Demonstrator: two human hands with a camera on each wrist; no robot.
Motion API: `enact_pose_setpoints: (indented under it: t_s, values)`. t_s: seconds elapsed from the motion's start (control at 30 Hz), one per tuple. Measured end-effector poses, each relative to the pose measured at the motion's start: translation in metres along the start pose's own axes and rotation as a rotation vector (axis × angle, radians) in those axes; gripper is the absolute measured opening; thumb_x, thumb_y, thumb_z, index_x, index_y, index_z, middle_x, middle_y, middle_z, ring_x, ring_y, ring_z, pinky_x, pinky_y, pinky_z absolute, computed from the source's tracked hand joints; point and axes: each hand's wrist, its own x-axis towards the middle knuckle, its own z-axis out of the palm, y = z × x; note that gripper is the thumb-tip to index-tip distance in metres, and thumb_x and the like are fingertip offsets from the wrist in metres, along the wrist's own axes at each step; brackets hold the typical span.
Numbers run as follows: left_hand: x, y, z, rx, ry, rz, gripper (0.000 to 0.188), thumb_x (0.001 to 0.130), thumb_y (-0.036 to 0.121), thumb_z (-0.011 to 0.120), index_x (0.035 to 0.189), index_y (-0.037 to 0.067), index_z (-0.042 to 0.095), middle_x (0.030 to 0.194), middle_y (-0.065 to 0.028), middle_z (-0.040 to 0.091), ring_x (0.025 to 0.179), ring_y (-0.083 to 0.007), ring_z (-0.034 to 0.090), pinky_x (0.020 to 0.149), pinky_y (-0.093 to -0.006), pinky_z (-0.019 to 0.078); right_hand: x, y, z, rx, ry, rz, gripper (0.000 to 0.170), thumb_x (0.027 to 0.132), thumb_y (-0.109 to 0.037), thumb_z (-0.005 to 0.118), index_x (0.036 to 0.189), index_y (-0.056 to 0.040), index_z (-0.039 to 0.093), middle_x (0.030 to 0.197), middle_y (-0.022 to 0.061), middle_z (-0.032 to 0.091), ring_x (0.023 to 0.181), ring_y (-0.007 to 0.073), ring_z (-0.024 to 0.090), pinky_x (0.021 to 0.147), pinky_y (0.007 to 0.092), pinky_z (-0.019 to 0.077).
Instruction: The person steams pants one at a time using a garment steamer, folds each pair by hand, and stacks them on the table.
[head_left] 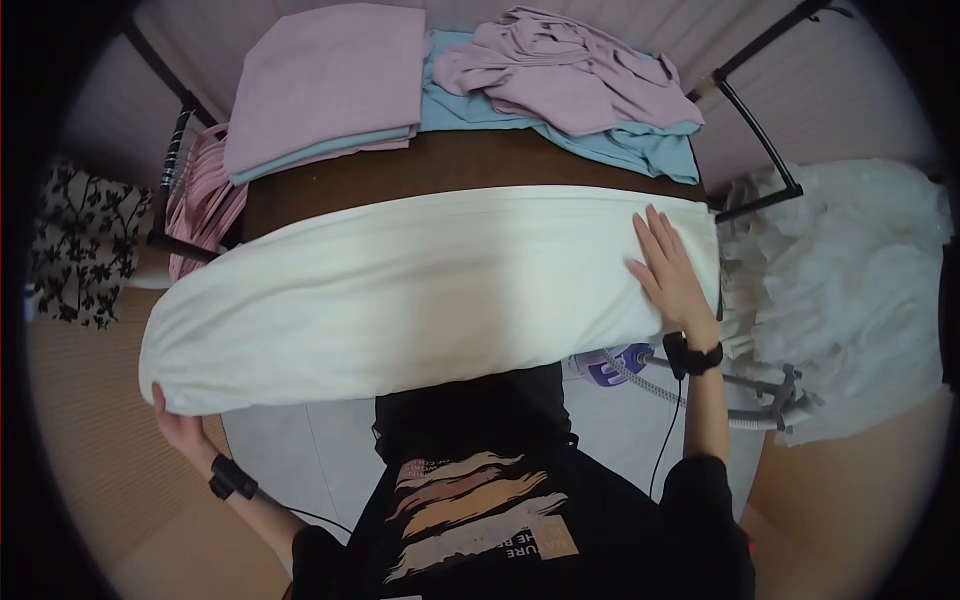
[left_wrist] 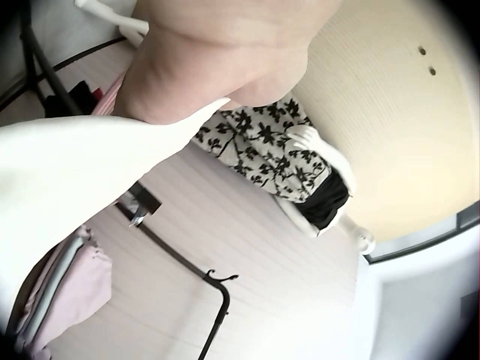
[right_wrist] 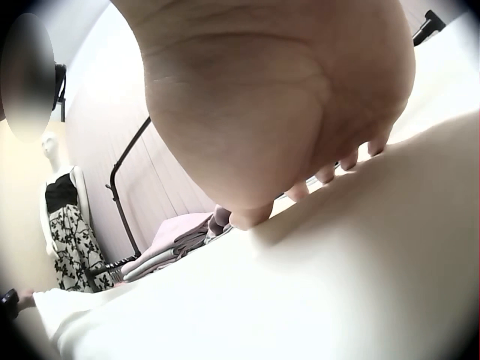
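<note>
A long white cloth (head_left: pixel 430 290) covers a board with a rounded left end, with soft wrinkles toward that end. At the board's lower left tip the left hand (head_left: pixel 185 432) holds the cloth's edge, its fingers partly hidden by it. The left wrist view has the palm (left_wrist: pixel 225 52) beside the white cloth (left_wrist: pixel 67 172). Near the right end, the right hand (head_left: pixel 677 285) rests palm down on the cloth, fingers straight and slightly spread. In the right wrist view its fingertips touch the white surface (right_wrist: pixel 225 300).
Folded pink fabric (head_left: pixel 330 75) and a crumpled pink and blue pile (head_left: pixel 570 75) lie on the brown surface (head_left: pixel 350 180) behind. Pink hangers (head_left: pixel 205 195) hang at left. White ruffled fabric (head_left: pixel 840 300) and a grey hose (head_left: pixel 650 385) are at right. A dressed mannequin (right_wrist: pixel 64 202) stands beyond.
</note>
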Motion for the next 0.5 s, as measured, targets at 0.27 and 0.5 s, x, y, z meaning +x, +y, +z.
enact_pose_setpoints:
  t_s: [0.27, 0.5]
  values:
    - [-0.007, 0.045, -0.031, -0.015, -0.262, -0.024, 0.056, 0.112, 0.023, 0.05, 0.159, -0.003, 0.035, 0.167, -0.0175, 0.036, 0.152, -0.0303, 0.035, 0.128, -0.0473, 0.0216, 0.024, 0.0, -0.023, 0.098, 0.189, -0.006, 0.047, 0.093, -0.009, 0.066, 0.139, -0.0038, 0.058, 0.135, 0.0199, 0.061, 0.125, 0.0411, 0.056, 0.107, 0.0482, 0.0457]
    - [-0.011, 0.035, -0.009, -0.002, -0.161, 0.05, 0.055, 0.111, 0.025, 0.052, 0.157, -0.001, 0.039, 0.165, -0.0169, 0.038, 0.15, -0.0305, 0.038, 0.127, -0.0474, 0.026, 0.032, 0.073, -0.019, -0.002, 0.335, 0.06, 0.027, 0.088, -0.005, 0.069, 0.115, -0.0047, 0.065, 0.112, 0.0165, 0.064, 0.107, 0.0407, 0.059, 0.091, 0.0482, 0.0488]
